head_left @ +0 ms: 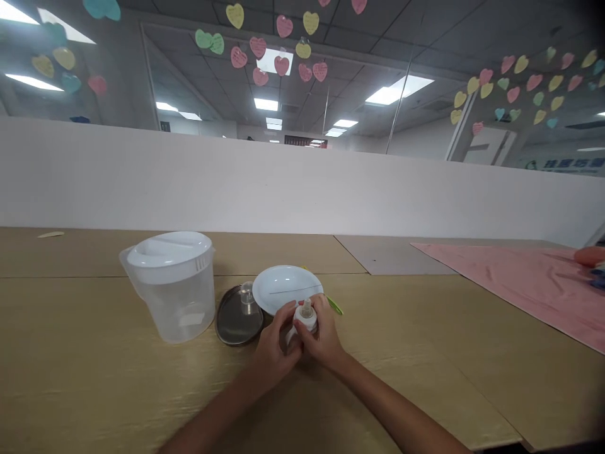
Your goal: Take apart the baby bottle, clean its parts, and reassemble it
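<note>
Both of my hands meet over the wooden table, holding a small white bottle [305,321] with a tan teat on top. My left hand [276,340] grips its lower side, and my right hand [321,328] wraps its upper side. Just behind my hands lies a white plate [283,284]. To its left is an oval steel tray [236,318] bearing a small clear glass piece [247,298]. Further left stands a lidded translucent plastic pitcher [172,302]. A green sliver [335,306] peeks out beside my right hand.
A pink cloth [520,284] covers the table's right side, where a co-worker's hand [588,261] enters at the edge. A grey board [387,253] lies at the back. A low white partition [283,183] runs behind the wooden table [85,340].
</note>
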Action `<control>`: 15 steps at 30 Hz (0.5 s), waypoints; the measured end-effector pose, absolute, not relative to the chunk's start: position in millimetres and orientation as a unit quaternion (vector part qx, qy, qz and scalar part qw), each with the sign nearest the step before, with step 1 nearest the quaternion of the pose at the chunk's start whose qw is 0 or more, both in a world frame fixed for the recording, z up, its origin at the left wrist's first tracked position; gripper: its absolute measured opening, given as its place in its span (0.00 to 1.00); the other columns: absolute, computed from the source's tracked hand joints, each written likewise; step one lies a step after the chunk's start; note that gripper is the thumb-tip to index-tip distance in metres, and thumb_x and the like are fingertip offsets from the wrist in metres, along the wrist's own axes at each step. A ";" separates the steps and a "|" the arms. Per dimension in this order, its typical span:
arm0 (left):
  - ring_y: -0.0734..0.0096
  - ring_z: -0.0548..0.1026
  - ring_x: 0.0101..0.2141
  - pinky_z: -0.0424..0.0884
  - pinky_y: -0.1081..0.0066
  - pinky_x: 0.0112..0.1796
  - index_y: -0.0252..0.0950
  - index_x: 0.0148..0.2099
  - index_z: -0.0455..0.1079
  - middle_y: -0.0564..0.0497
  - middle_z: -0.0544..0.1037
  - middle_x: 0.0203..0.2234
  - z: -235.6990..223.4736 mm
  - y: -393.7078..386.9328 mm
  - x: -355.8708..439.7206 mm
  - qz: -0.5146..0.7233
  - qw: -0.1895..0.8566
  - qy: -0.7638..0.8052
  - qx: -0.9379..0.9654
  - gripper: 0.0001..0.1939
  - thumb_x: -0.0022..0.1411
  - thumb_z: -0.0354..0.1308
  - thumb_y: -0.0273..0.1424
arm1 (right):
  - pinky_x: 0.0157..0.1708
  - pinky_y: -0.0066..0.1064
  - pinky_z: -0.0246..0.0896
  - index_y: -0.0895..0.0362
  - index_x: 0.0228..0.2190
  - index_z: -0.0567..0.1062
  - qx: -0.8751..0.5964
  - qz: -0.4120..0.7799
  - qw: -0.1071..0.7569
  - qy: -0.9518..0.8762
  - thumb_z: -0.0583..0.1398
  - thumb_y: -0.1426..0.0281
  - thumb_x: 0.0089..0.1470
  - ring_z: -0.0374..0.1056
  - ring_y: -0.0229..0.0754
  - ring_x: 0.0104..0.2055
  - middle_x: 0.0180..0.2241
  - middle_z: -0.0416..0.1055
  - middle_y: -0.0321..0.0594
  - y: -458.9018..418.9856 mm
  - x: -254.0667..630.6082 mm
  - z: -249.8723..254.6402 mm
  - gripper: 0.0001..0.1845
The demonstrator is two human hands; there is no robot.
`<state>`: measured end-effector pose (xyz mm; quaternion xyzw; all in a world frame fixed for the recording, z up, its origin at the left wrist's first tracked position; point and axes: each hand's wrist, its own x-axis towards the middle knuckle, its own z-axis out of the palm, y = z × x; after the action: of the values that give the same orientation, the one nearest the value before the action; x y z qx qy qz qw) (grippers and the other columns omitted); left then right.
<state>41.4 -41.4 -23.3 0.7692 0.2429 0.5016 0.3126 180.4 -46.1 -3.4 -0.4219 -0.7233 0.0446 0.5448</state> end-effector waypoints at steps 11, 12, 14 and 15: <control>0.64 0.69 0.47 0.67 0.64 0.46 0.36 0.54 0.57 0.43 0.70 0.48 -17.8 0.6 -6.3 0.522 -0.015 0.338 0.783 0.20 0.60 0.47 0.30 | 0.34 0.33 0.61 0.55 0.34 0.67 -0.438 0.082 0.570 -0.690 0.60 0.61 0.46 0.61 0.41 0.35 0.32 0.60 0.38 -45.1 177.0 -15.3 0.15; 0.63 0.68 0.48 0.66 0.62 0.48 0.36 0.53 0.58 0.43 0.69 0.48 -17.8 8.2 -11.8 0.525 -0.025 0.391 0.755 0.18 0.61 0.45 0.30 | 0.35 0.33 0.61 0.55 0.35 0.67 -0.440 0.086 0.569 -0.689 0.61 0.60 0.46 0.62 0.42 0.36 0.33 0.60 0.39 -44.8 176.8 -16.3 0.15; 0.60 0.63 0.53 0.61 0.58 0.51 0.34 0.54 0.57 0.42 0.67 0.51 -19.7 22.2 -21.1 0.495 -0.036 0.468 0.731 0.19 0.61 0.42 0.29 | 0.35 0.33 0.61 0.55 0.35 0.68 -0.447 0.091 0.561 -0.691 0.61 0.60 0.46 0.62 0.42 0.36 0.33 0.60 0.39 -44.4 176.6 -17.0 0.16; 0.59 0.61 0.55 0.60 0.58 0.52 0.33 0.57 0.55 0.41 0.64 0.53 -21.7 28.0 -24.8 0.469 -0.032 0.492 0.733 0.21 0.61 0.42 0.28 | 0.35 0.33 0.61 0.55 0.35 0.68 -0.448 0.091 0.556 -0.694 0.61 0.60 0.45 0.63 0.42 0.36 0.34 0.60 0.39 -44.2 176.9 -16.5 0.16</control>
<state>-24.8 28.0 -21.7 0.7330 0.4920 0.4687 -0.0323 176.9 -44.2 -16.5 -0.4484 -0.6943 0.0907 0.5555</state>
